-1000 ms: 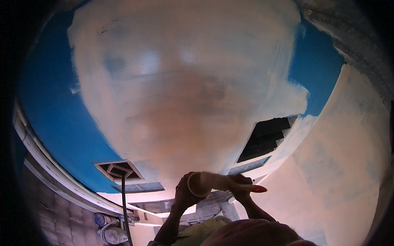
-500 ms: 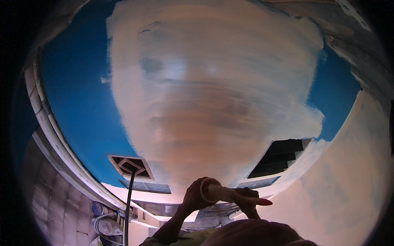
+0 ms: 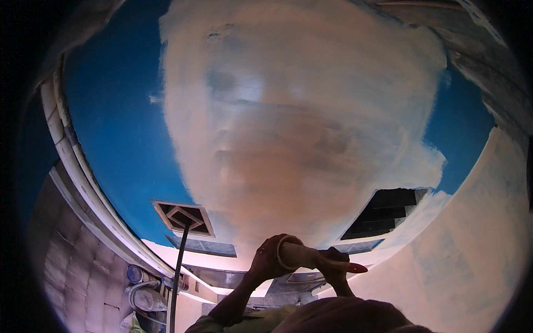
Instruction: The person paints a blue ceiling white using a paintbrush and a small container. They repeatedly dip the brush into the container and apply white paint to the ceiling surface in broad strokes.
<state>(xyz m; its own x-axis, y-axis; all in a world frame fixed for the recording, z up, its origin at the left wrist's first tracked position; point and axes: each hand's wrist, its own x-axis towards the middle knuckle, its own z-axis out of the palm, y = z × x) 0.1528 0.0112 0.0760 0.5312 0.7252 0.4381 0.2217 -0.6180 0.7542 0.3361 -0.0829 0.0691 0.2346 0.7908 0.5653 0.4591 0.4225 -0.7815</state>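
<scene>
In front of my body, my left hand [image 3: 266, 260] is wrapped around a small round paint container [image 3: 282, 252], its rim turned to the right. My right hand [image 3: 336, 272] grips the handle of a paintbrush [image 3: 357, 268] with a red end. The brush's wide, pale, paint-covered head reaches to the container's mouth; how far in it goes I cannot tell. Both hands are dark against the light. Beyond them stands a blue wall [image 3: 122, 122] with a large streaky patch of peach paint [image 3: 311, 166] over its middle.
Two openings pierce the wall: a framed one [image 3: 202, 215] on the left and a dark one [image 3: 377, 213] on the right. A dark pole [image 3: 179, 277] rises at the left. A bucket [image 3: 135, 273] and a wrapped bundle [image 3: 150, 299] lie at lower left. A peach-washed wall [image 3: 444, 261] flanks the right.
The wall and openings have shifted slightly right in view. My left hand and the container have moved slightly up and right; the brush head sits closer to the right hand's fingers.
</scene>
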